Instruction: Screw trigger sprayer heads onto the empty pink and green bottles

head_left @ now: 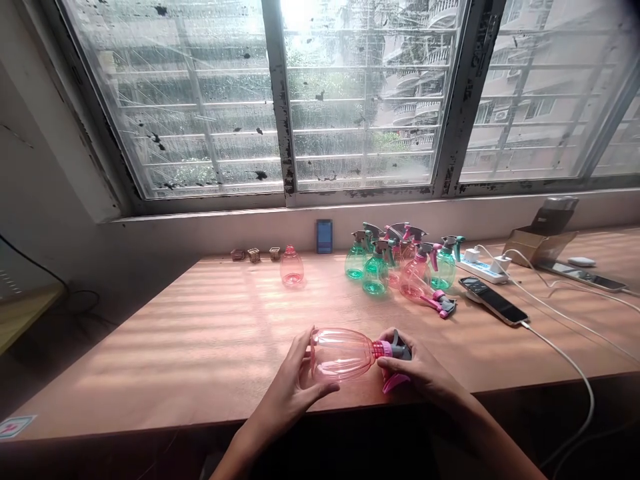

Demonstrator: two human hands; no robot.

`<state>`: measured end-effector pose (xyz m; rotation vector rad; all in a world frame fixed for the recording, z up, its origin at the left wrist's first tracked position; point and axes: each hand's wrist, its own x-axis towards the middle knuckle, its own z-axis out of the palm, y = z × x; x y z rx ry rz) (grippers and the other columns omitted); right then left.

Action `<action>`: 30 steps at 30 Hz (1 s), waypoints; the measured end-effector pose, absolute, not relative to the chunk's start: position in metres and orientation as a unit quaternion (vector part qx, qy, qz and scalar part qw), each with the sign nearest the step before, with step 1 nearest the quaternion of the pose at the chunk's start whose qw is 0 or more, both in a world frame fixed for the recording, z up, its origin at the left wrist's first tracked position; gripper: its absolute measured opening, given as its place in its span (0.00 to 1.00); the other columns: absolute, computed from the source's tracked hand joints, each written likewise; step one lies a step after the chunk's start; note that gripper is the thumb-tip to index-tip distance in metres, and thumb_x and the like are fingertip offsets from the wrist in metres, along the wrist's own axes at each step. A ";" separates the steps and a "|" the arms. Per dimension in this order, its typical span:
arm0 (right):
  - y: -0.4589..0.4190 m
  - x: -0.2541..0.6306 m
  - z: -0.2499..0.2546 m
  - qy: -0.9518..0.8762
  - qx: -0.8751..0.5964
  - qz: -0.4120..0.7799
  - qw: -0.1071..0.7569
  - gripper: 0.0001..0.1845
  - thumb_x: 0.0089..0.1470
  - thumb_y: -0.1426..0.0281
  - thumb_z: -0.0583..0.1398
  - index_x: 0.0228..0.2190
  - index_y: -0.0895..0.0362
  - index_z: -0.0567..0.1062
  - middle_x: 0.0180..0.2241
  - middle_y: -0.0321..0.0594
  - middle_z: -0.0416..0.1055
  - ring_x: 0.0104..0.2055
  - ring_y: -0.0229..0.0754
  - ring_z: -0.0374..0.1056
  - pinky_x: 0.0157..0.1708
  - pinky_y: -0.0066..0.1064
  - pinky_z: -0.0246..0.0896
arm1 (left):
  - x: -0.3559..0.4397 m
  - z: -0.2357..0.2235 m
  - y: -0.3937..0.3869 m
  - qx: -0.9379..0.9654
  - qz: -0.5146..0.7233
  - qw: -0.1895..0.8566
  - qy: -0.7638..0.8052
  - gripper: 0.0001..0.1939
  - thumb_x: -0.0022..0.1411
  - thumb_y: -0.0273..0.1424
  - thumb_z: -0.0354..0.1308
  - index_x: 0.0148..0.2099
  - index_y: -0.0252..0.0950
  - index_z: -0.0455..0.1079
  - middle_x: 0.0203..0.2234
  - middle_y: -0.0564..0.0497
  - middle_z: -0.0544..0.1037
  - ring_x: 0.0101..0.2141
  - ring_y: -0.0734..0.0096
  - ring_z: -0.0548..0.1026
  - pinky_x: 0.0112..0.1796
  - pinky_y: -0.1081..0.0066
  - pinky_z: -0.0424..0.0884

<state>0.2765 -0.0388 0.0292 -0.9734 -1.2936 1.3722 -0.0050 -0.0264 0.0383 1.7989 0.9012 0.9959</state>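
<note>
A clear pink spray bottle point(343, 355) lies sideways in the air over the table's front edge, its base to the left and its neck to the right. My left hand point(295, 380) grips it around the base, thumb below and fingers behind. At the neck, my right hand point(417, 363) is closed on the grey and pink spray head point(385, 350), whose pink trigger point(395, 382) points down. Whether the head is fully screwed on I cannot tell. Beyond them, a loose pink and grey spray head point(442, 304) lies on the table, and a headless pink bottle point(291, 267) stands upright.
Several green and pink spray bottles point(375, 277) stand in a cluster at the back. A phone point(494, 300) with a white cable, a power strip point(481, 268) and an open cardboard box point(537, 241) are to the right. A blue device point(324, 237) leans against the wall.
</note>
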 end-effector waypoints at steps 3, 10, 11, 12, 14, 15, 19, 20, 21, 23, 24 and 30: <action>-0.039 0.276 0.029 -0.547 -0.412 0.537 0.492 0.21 0.49 0.61 0.72 0.39 0.56 0.72 0.26 0.32 0.74 0.28 0.39 0.68 0.30 0.31 0.65 | -0.005 0.033 -0.027 0.732 0.400 0.427 0.349 0.46 0.64 0.34 0.66 0.74 0.52 0.41 0.70 0.44 0.57 0.63 0.49 0.66 0.62 0.50 0.64; -0.039 0.275 0.034 -0.554 -0.441 0.523 0.474 0.23 0.47 0.61 0.73 0.43 0.56 0.76 0.32 0.36 0.77 0.34 0.44 0.71 0.34 0.33 0.66 | -0.005 0.031 -0.028 0.728 0.393 0.447 0.340 0.54 0.63 0.32 0.67 0.75 0.53 0.31 0.70 0.41 0.55 0.58 0.54 0.71 0.60 0.51 0.66; -0.039 0.276 0.034 -0.554 -0.443 0.521 0.475 0.23 0.46 0.61 0.73 0.43 0.56 0.77 0.33 0.37 0.78 0.35 0.44 0.71 0.35 0.33 0.66 | -0.005 0.031 -0.028 0.724 0.392 0.454 0.341 0.54 0.62 0.32 0.68 0.75 0.52 0.32 0.70 0.41 0.55 0.59 0.54 0.71 0.60 0.51 0.67; -0.039 0.276 0.034 -0.555 -0.445 0.517 0.476 0.23 0.45 0.61 0.74 0.42 0.56 0.78 0.33 0.37 0.78 0.35 0.45 0.71 0.36 0.33 0.66 | -0.005 0.031 -0.027 0.722 0.389 0.458 0.342 0.54 0.61 0.32 0.68 0.75 0.52 0.33 0.70 0.41 0.54 0.59 0.52 0.70 0.60 0.52 0.67; -0.038 0.278 0.032 -0.554 -0.448 0.513 0.480 0.22 0.44 0.61 0.74 0.40 0.57 0.79 0.32 0.36 0.78 0.35 0.44 0.71 0.36 0.32 0.65 | -0.006 0.031 -0.026 0.729 0.383 0.453 0.343 0.52 0.61 0.32 0.68 0.75 0.52 0.37 0.70 0.41 0.53 0.60 0.50 0.69 0.59 0.52 0.68; -0.038 0.279 0.031 -0.553 -0.449 0.512 0.480 0.22 0.44 0.61 0.74 0.39 0.57 0.79 0.31 0.36 0.77 0.34 0.43 0.70 0.36 0.32 0.64 | -0.006 0.030 -0.026 0.735 0.381 0.443 0.344 0.51 0.61 0.32 0.68 0.75 0.52 0.38 0.71 0.41 0.52 0.61 0.50 0.69 0.59 0.52 0.69; -0.037 0.282 0.026 -0.554 -0.452 0.511 0.477 0.21 0.44 0.59 0.74 0.37 0.57 0.79 0.28 0.34 0.74 0.30 0.40 0.67 0.31 0.30 0.61 | -0.007 0.028 -0.024 0.762 0.382 0.384 0.356 0.46 0.67 0.31 0.62 0.75 0.52 0.36 0.67 0.41 0.61 0.58 0.52 0.71 0.61 0.50 0.66; -0.037 0.282 0.025 -0.556 -0.452 0.510 0.476 0.21 0.44 0.59 0.74 0.37 0.57 0.78 0.28 0.33 0.73 0.30 0.40 0.67 0.31 0.29 0.61 | -0.007 0.028 -0.024 0.765 0.382 0.376 0.358 0.46 0.67 0.31 0.61 0.75 0.52 0.35 0.65 0.42 0.63 0.57 0.53 0.72 0.61 0.50 0.65; -0.037 0.282 0.025 -0.556 -0.452 0.508 0.477 0.22 0.44 0.59 0.74 0.36 0.57 0.78 0.28 0.33 0.73 0.30 0.40 0.68 0.31 0.29 0.61 | -0.007 0.028 -0.025 0.766 0.379 0.373 0.360 0.47 0.67 0.30 0.61 0.75 0.52 0.35 0.64 0.42 0.65 0.57 0.54 0.73 0.61 0.50 0.65; -0.038 0.281 0.025 -0.555 -0.456 0.505 0.479 0.22 0.44 0.58 0.74 0.37 0.57 0.77 0.28 0.34 0.75 0.29 0.41 0.69 0.30 0.30 0.62 | -0.006 0.030 -0.027 0.765 0.369 0.377 0.370 0.52 0.63 0.31 0.66 0.75 0.51 0.32 0.63 0.42 0.67 0.57 0.52 0.73 0.61 0.50 0.65; -0.038 0.280 0.025 -0.554 -0.457 0.505 0.478 0.22 0.45 0.58 0.74 0.37 0.57 0.77 0.28 0.34 0.76 0.29 0.42 0.70 0.30 0.30 0.63 | -0.006 0.030 -0.028 0.761 0.367 0.382 0.374 0.55 0.61 0.31 0.68 0.75 0.51 0.31 0.63 0.41 0.66 0.57 0.51 0.73 0.61 0.50 0.65; -0.041 0.277 0.028 -0.563 -0.450 0.509 0.471 0.21 0.47 0.60 0.73 0.39 0.57 0.76 0.26 0.35 0.78 0.28 0.43 0.73 0.30 0.32 0.67 | -0.005 0.035 -0.030 0.739 0.370 0.426 0.368 0.46 0.65 0.38 0.64 0.75 0.49 0.40 0.71 0.40 0.54 0.61 0.45 0.69 0.59 0.50 0.68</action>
